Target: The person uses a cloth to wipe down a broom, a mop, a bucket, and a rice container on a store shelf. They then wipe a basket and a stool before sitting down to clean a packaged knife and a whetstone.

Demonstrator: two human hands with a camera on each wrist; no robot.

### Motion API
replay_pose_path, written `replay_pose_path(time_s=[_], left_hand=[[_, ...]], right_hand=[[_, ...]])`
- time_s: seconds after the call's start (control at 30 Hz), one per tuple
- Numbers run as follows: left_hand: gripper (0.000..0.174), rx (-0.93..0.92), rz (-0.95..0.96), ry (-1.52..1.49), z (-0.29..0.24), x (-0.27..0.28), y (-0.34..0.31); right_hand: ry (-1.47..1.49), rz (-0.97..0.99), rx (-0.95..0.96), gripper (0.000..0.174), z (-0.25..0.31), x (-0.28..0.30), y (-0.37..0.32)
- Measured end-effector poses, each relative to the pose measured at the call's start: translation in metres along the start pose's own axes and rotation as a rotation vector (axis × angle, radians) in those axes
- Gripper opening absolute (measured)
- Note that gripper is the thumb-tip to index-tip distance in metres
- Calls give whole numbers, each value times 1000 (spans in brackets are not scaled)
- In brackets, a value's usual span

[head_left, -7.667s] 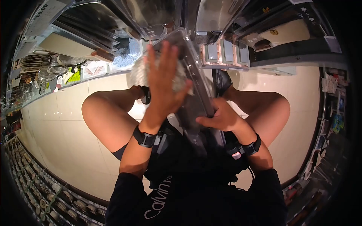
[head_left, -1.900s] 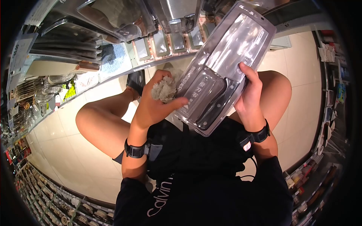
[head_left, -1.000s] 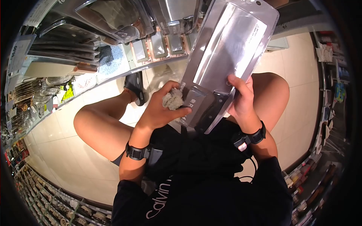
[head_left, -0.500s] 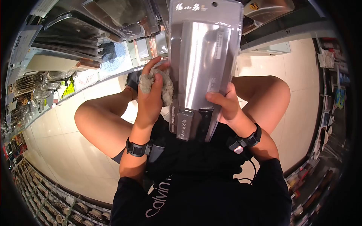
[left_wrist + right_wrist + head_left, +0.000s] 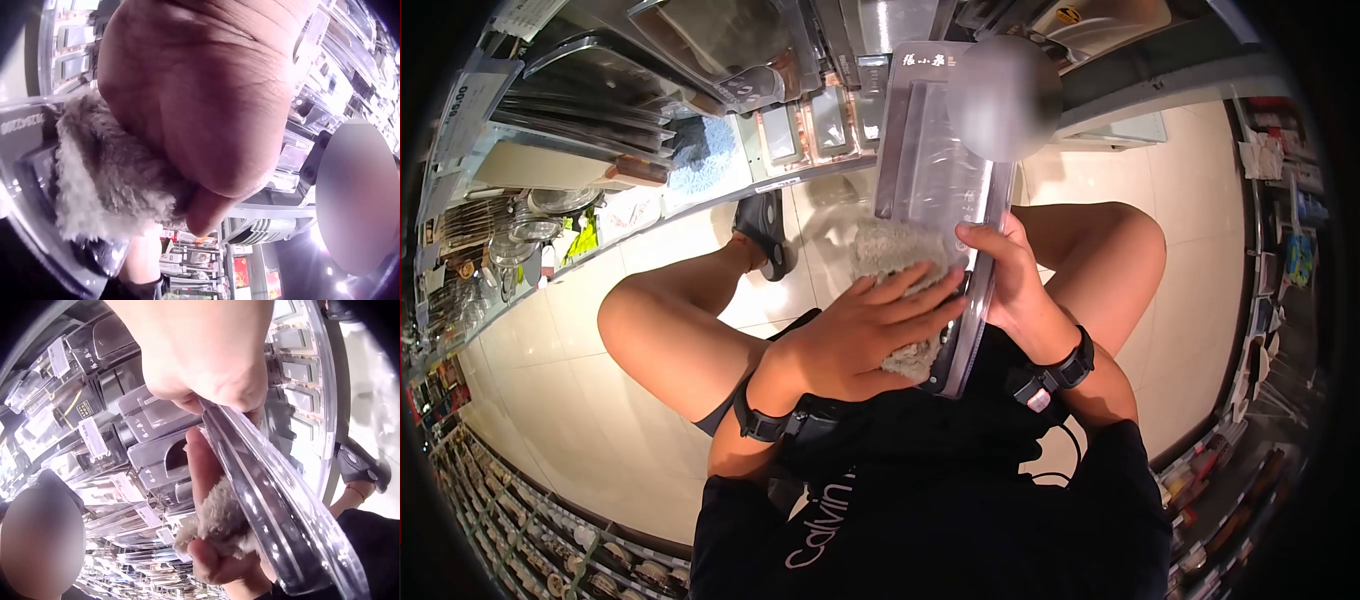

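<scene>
My right hand (image 5: 1020, 285) grips the right edge of a clear plastic knife pack (image 5: 925, 140), thumb on its front. Inside is a wide-bladed knife with a black handle (image 5: 945, 362). A blurred patch covers the pack's upper right. My left hand (image 5: 855, 335) holds a fluffy grey cloth (image 5: 890, 245) against the lower front, fingers spread over it. In the left wrist view the cloth (image 5: 109, 178) lies beneath the palm, over the pack's face. The right wrist view shows the pack (image 5: 269, 500) edge-on, with the cloth (image 5: 222, 515) between left thumb and finger.
Shelves with packaged knives (image 5: 730, 50) and small boxes (image 5: 830, 125) stand just ahead. A blue fluffy cloth (image 5: 700, 155) lies at the shelf's left, near hanging kitchen tools (image 5: 530, 230). My bent legs (image 5: 680, 290) flank the pack, above a tiled floor (image 5: 570, 380).
The pack, earlier swung right, has come upright and then lower, nearer my lap. My left hand has moved from the pack's left side onto its lower front with the cloth.
</scene>
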State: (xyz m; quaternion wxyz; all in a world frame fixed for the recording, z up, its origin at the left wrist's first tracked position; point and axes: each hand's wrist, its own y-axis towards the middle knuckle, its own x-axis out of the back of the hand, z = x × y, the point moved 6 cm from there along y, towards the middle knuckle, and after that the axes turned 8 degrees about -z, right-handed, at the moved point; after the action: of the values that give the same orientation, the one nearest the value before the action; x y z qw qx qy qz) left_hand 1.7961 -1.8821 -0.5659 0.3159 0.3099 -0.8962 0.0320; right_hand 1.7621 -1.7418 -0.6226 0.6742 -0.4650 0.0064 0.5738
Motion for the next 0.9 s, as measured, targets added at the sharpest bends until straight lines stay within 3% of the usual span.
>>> replay_pose_path(time_s=[0.07,0.1,0.23,0.37,0.53,0.63,0.73,0.83,0.9], left_hand=[[74,101,217,-88,3,-15,-7],[75,83,231,-102,3,-20,-9],[72,-29,174,39,3,-33,-17],[71,64,152,21,9,-28,-14],[72,160,-66,54,23,-13,-11],[75,163,-125,15,30,-8,-8],[74,221,-233,0,39,-7,-4],[73,264,-408,-69,49,-3,4],[70,289,-698,-304,64,1,1]], right_hand=[[-3,-39,70,23,1,9,3],[17,-100,97,23,5,8,1],[2,-175,150,33,17,28,8],[39,-248,234,36,26,27,11],[19,-258,278,32,32,34,15],[7,-223,271,41,24,3,6],[-80,-212,247,44,13,14,6],[-201,-243,292,38,12,25,5],[-223,-91,283,37,10,9,1]])
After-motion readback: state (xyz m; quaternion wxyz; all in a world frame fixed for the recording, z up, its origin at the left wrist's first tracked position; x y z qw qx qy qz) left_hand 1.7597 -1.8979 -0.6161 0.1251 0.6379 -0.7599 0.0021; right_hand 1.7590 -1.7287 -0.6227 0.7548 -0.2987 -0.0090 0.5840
